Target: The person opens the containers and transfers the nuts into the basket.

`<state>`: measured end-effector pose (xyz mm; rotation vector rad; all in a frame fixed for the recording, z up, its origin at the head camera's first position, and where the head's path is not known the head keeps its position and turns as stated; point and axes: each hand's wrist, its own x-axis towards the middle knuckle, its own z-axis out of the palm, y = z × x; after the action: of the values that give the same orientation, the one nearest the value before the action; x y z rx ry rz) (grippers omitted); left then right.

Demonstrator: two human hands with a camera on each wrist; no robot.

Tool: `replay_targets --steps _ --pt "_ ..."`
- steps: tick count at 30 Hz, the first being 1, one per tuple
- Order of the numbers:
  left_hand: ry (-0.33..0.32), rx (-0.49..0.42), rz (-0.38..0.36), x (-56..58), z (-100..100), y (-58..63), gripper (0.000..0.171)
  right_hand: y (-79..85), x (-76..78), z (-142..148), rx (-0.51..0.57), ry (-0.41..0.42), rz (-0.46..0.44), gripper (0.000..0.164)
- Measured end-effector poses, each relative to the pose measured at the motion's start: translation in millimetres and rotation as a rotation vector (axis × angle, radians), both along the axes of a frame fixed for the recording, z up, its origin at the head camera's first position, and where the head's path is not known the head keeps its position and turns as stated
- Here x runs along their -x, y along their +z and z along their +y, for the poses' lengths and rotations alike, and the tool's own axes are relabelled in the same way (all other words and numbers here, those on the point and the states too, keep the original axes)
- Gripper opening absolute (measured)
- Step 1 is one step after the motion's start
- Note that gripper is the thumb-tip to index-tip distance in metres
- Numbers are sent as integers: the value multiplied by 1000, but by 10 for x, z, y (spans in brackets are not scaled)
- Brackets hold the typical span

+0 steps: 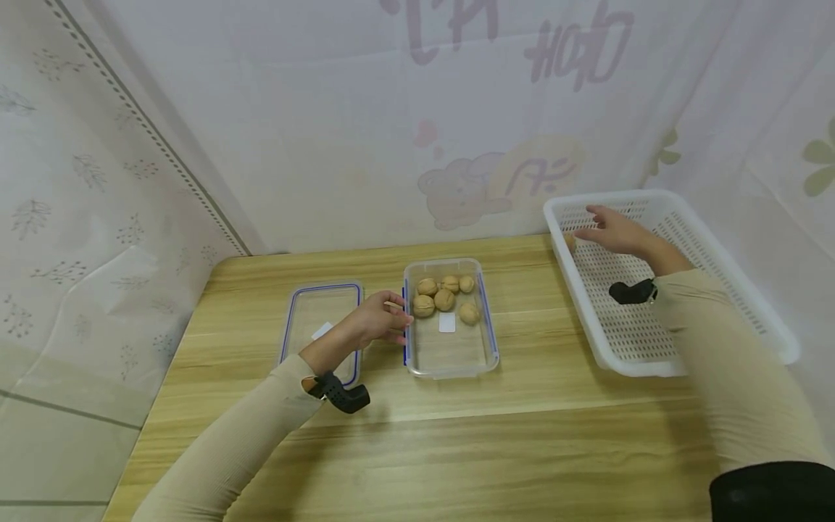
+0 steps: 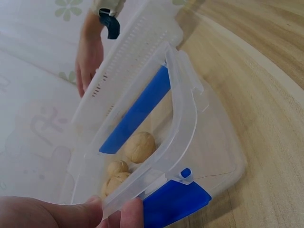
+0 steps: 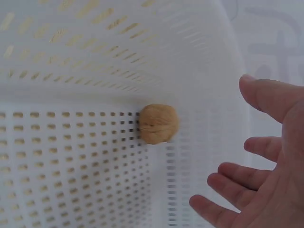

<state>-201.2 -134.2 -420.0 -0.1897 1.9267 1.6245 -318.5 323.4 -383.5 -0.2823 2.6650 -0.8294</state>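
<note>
My left hand (image 1: 378, 317) pinches the near-side rim of a clear plastic food container (image 1: 450, 357), thumb and fingertips on its left wall by the blue clip (image 2: 176, 203). Several walnuts (image 1: 444, 300) lie inside, mostly toward the far end, around a small white square. Over a white slotted basket (image 1: 583, 315) at the right, my right hand (image 1: 616, 232) hovers with fingers spread and nothing in them. One walnut (image 3: 158, 124) sits in the basket's far left corner, a short way from the fingertips.
A clear lid with a blue seal (image 1: 295, 304) lies left of the container, partly under the left forearm. The wooden table (image 1: 417, 464) ends at a curtain-like printed sheet (image 1: 326, 145) behind and on both sides. Black cameras are strapped to both wrists.
</note>
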Motion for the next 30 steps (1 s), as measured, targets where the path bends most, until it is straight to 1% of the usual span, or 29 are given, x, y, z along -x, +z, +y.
replay_targets --steps 3,6,14,17,22,30 --pt "1 -1 0 1 -3 -4 43 73 -37 0 -33 28 21 86" --pt "1 -2 -2 3 -4 -7 43 139 -68 -12 -41 54 37 86" --pt "7 -2 -4 6 1 1 42 324 -193 -121 -15 153 89 84" --pt "8 2 -3 10 3 0 42 375 -247 -180 0 183 106 82" --pt "9 2 1 23 10 3 42 444 -334 -283 -2 213 104 82" --pt "1 -14 3 30 2 12 45 530 -483 -558 11 275 125 81"
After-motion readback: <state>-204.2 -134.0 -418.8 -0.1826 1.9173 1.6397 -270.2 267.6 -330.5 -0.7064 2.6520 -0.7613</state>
